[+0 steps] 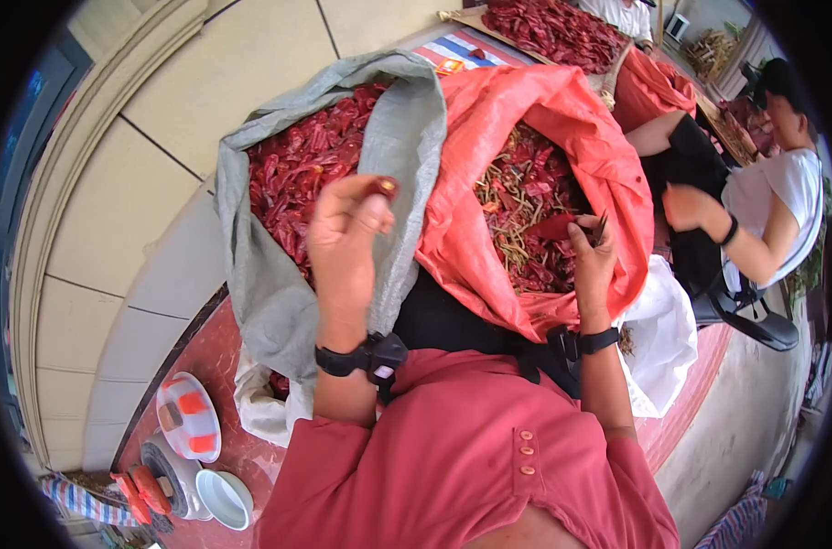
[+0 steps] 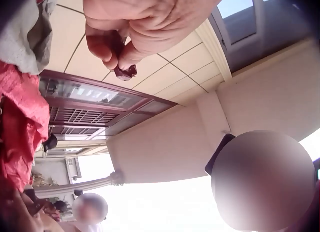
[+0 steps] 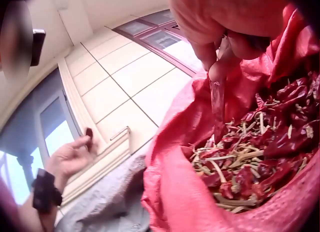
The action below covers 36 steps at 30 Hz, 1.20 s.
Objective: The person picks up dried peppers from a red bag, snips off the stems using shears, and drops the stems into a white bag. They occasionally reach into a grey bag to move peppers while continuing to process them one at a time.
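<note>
My left hand [image 1: 343,242] is raised over the near edge of the grey sack [image 1: 402,137], pinching a dried red chili pepper [image 1: 382,187] between thumb and fingers. In the left wrist view the chili's blunt end [image 2: 125,73] sticks out past the fingertips. Dried red chilies [image 1: 292,188] fill the grey sack. Over the red sack [image 1: 453,215], my right hand [image 1: 594,265] pinches another long dried chili [image 3: 218,104] that points down at the contents. A small dark pointed thing [image 1: 602,228] shows at its fingertips. Chilies mixed with loose pale stems [image 3: 250,154] lie inside the red sack.
Another person [image 1: 768,197] sits at the right, close to the red sack. Beyond the sacks is a big heap of chilies [image 1: 558,32]. A white sack [image 1: 659,339] is by my right forearm. At lower left stand a patterned tray [image 1: 213,416] and a pale bowl [image 1: 224,500].
</note>
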Available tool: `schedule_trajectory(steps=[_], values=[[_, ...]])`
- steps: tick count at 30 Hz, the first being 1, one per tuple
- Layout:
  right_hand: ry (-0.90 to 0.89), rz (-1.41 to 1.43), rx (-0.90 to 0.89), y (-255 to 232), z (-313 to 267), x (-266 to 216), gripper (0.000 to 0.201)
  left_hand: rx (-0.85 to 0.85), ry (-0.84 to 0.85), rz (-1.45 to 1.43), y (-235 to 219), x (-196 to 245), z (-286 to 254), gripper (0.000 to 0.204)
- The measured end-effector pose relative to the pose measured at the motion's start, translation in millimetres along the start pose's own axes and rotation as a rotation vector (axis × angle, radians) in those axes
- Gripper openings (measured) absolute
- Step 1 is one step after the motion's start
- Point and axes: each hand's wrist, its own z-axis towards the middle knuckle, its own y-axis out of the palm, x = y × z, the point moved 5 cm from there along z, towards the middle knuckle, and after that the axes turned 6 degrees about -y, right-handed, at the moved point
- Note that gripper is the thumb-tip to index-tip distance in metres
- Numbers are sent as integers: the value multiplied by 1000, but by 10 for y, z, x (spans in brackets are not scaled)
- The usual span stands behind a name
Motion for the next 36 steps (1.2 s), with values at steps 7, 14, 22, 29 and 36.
schedule_trajectory(steps=[7, 14, 22, 29, 36], values=[[207, 199, -174, 132, -228, -567, 17, 336, 369, 951, 175, 331, 161, 55], [117, 328, -363, 198, -422, -885, 10, -590, 191, 776, 1348, -551, -450, 73], [-663, -651, -299, -8, -548, -1211, 26, -859, -503, 508, 1495, -1158, -542, 30], [-31, 187, -174, -32, -575, -724, 14, -811, -429, 585, 1528, -1072, -655, 17], [488, 741, -164, -4, -514, -271, 13, -868, -338, 452, 1549, -1200, -591, 25]])
